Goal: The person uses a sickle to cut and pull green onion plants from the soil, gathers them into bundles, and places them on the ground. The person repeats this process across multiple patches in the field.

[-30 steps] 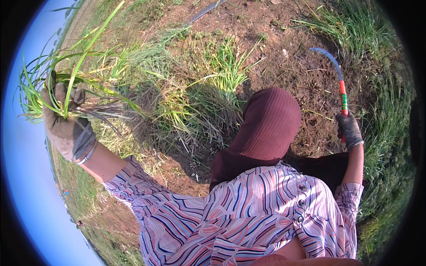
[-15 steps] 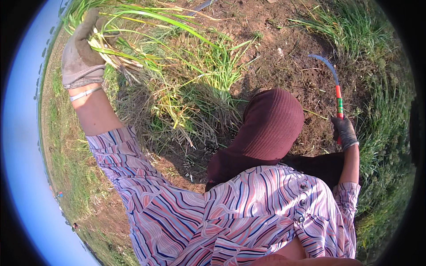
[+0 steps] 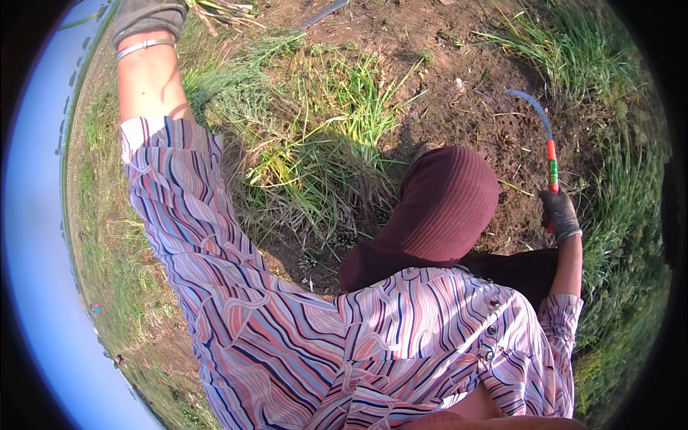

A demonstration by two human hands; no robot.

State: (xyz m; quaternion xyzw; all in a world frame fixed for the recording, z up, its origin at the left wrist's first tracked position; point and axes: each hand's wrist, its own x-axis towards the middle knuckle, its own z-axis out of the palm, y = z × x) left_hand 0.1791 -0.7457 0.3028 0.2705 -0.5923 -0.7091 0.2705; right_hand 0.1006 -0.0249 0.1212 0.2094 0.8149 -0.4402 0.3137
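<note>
My left hand (image 3: 150, 16), in a grey-brown work glove, reaches up to the top left edge, where its fingers are cut off. Pale stem ends of a bunch of grass (image 3: 218, 13) stick out beside the glove, so the hand appears to be still closed round it. On the right, my right hand (image 3: 560, 213), in a dark glove, is closed round the red and green handle of a sickle (image 3: 552, 154). The sickle's curved blade points up and to the left, above bare soil and apart from the grass.
A heap of cut grass (image 3: 315, 143) lies left of my bent knee (image 3: 451, 204) in maroon cloth. Standing grass (image 3: 584, 54) grows at the upper right and down the right side. A grey strip (image 3: 326, 13) lies on the brown soil (image 3: 459, 43) at the top.
My left hand has moved up with the bunch of grass, most of which is now out of view. The right hand and sickle have hardly moved.
</note>
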